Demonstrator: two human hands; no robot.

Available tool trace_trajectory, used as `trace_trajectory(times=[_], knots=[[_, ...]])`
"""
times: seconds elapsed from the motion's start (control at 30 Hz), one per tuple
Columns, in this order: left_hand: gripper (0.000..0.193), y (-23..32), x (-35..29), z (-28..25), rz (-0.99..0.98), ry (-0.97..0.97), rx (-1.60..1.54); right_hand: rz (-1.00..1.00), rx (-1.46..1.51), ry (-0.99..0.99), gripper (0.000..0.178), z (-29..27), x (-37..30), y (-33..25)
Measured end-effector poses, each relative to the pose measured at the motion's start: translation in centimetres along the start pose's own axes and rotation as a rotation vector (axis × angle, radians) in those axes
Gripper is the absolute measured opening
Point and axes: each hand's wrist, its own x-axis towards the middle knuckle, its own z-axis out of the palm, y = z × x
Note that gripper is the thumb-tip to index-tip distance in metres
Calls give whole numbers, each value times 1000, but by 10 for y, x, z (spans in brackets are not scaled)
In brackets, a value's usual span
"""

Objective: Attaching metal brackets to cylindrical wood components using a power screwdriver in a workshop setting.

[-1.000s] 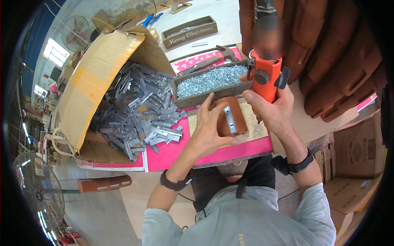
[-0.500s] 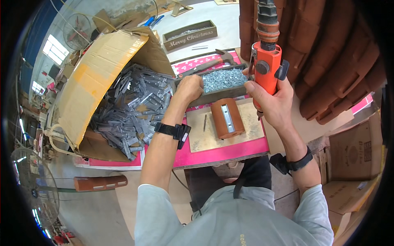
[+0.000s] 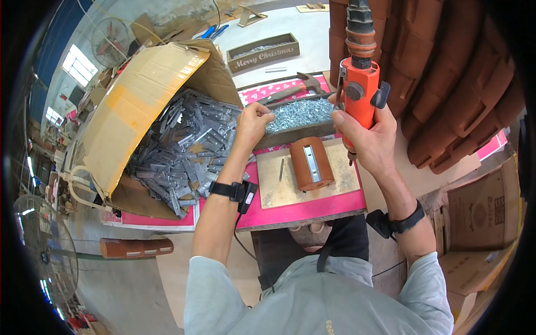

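Note:
My left hand point(image 3: 254, 123) is closed in a pinch at the left end of a dark tray of small silvery screws point(image 3: 300, 113). Whatever sits between its fingertips is too small to make out. In my right hand point(image 3: 373, 137) I grip an orange-red power screwdriver point(image 3: 359, 92), upright with its tip down, right of the tray. Nearer to me, a curved reddish-brown piece point(image 3: 300, 170) with a silvery metal strip point(image 3: 312, 163) set along it lies on a light board point(image 3: 273, 192). A thin metal bit point(image 3: 281, 170) rests beside it.
A tipped cardboard box point(image 3: 125, 120) spills grey metal strips point(image 3: 184, 148) on the left. Behind the tray lie a hammer point(image 3: 310, 82) and another wooden tray point(image 3: 262, 56). Stacked reddish-brown curved pieces point(image 3: 441, 84) rise at the right. An open carton point(image 3: 474, 218) stands lower right.
My left hand has drawn back a little to the left from the screws, its fingertips now pinched at the tray's edge. The right hand keeps its grip on the screwdriver.

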Motion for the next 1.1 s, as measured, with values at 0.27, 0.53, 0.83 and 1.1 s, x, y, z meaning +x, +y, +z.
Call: trace_trajectory(times=[0.27, 0.53, 0.83, 1.1], knots=[[12, 31, -55, -16, -125, -123, -808, 70, 54, -13, 38, 15, 12, -16], [9, 40, -101, -13, -101, -254, -788, -60, 41, -41, 34, 35, 23, -13], [18, 41, -119, 15, 16, -294, -851, -109, 102, -62, 33, 58, 27, -8], [13, 43, -123, 23, 22, -202, -867, -117, 125, -39, 40, 62, 28, -2]])
